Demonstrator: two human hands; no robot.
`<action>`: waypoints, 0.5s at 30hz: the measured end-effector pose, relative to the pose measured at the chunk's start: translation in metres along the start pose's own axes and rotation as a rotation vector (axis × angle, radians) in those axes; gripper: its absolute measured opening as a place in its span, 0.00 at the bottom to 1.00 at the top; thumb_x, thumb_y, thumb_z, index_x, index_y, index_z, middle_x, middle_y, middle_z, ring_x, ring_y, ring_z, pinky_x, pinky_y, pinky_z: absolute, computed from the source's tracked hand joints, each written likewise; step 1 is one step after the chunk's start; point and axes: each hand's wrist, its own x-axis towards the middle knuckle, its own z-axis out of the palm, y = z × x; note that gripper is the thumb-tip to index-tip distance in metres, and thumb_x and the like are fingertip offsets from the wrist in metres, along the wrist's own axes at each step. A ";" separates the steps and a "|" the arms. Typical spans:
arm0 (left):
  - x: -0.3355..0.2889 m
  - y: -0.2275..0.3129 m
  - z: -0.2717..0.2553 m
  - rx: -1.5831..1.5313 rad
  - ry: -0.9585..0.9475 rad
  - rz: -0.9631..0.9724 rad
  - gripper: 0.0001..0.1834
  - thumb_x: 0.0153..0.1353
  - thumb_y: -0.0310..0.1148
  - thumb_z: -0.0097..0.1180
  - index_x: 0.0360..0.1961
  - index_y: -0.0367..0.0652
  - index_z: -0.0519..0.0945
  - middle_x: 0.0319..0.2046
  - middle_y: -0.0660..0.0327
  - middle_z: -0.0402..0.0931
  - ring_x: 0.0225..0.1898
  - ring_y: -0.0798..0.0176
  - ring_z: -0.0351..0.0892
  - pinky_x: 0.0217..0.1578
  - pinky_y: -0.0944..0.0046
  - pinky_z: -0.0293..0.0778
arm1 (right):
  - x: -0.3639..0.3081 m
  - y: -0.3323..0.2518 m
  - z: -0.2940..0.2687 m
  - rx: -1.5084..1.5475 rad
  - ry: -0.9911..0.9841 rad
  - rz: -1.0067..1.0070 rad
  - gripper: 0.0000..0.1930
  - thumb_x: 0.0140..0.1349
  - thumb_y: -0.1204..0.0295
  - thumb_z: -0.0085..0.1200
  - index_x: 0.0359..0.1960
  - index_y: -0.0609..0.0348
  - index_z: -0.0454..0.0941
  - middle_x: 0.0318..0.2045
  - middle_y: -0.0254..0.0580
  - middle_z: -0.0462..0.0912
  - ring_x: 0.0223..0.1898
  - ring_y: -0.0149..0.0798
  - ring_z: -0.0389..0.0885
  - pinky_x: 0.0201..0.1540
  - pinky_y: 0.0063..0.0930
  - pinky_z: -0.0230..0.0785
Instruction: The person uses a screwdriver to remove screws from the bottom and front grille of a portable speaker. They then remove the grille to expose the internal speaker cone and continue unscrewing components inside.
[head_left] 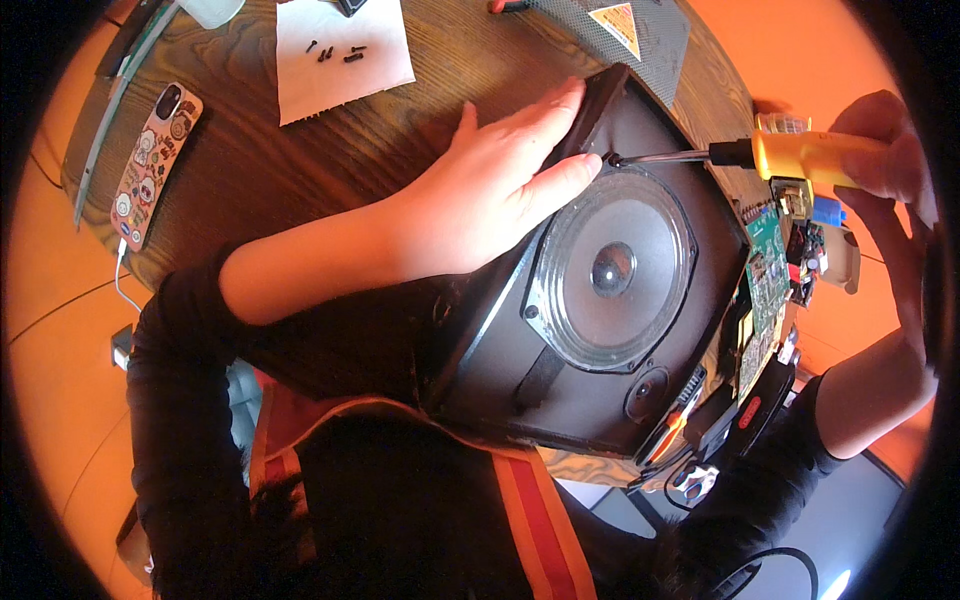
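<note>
A black speaker cabinet (pixel 560 400) lies tilted in front of me, its round driver (pixel 640 290) and a small tweeter (pixel 648 393) facing up. My left hand (pixel 490 190) rests on the cabinet's upper left edge, fingers stretched out, thumb tip beside a dark screw (pixel 612 159) at the driver's rim. In my right hand (pixel 890 150) is a screwdriver (pixel 800 158) with a yellow handle. Its shaft runs level to the left and its tip meets that screw. How deep the screw sits cannot be made out.
White paper (pixel 345 85) at the back holds several loose black screws. A phone (pixel 155 165) on a cable lies at the left. Right of the cabinet are a green circuit board (pixel 768 260), orange-handled pliers (pixel 672 430) and a black case (pixel 762 405). A grey mesh panel (pixel 640 50) lies behind.
</note>
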 end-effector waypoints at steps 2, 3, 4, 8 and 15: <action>0.005 0.006 -0.004 0.232 0.112 0.118 0.32 0.65 0.43 0.43 0.66 0.41 0.52 0.65 0.52 0.52 0.68 0.52 0.46 0.62 0.36 0.37 | 0.002 -0.001 0.000 0.014 -0.023 0.009 0.17 0.59 0.61 0.52 0.41 0.65 0.72 0.25 0.39 0.77 0.30 0.30 0.76 0.33 0.21 0.68; 0.010 0.010 -0.007 0.386 0.199 0.221 0.30 0.64 0.39 0.45 0.66 0.46 0.55 0.66 0.56 0.53 0.68 0.55 0.46 0.62 0.39 0.39 | 0.003 -0.001 -0.001 0.024 -0.036 0.016 0.17 0.59 0.61 0.52 0.41 0.65 0.72 0.25 0.38 0.77 0.30 0.30 0.76 0.33 0.21 0.68; 0.018 0.010 -0.014 0.436 0.188 0.381 0.30 0.62 0.38 0.48 0.64 0.48 0.59 0.64 0.57 0.57 0.67 0.54 0.50 0.63 0.40 0.42 | 0.003 -0.002 -0.001 0.037 -0.041 0.026 0.18 0.59 0.61 0.52 0.41 0.65 0.72 0.25 0.38 0.77 0.30 0.30 0.77 0.33 0.21 0.68; 0.051 0.013 -0.025 0.048 -0.064 0.518 0.10 0.54 0.29 0.58 0.36 0.37 0.81 0.37 0.53 0.80 0.43 0.55 0.78 0.45 0.61 0.72 | 0.001 -0.004 -0.007 0.037 -0.107 0.084 0.19 0.59 0.60 0.53 0.42 0.65 0.72 0.25 0.38 0.78 0.30 0.29 0.77 0.32 0.20 0.68; 0.055 0.016 -0.028 0.236 -0.042 0.537 0.06 0.54 0.32 0.57 0.32 0.46 0.83 0.30 0.64 0.78 0.39 0.62 0.75 0.47 0.62 0.61 | 0.001 -0.014 -0.016 0.016 -0.242 0.191 0.21 0.58 0.59 0.55 0.43 0.65 0.73 0.24 0.38 0.78 0.30 0.28 0.77 0.32 0.19 0.69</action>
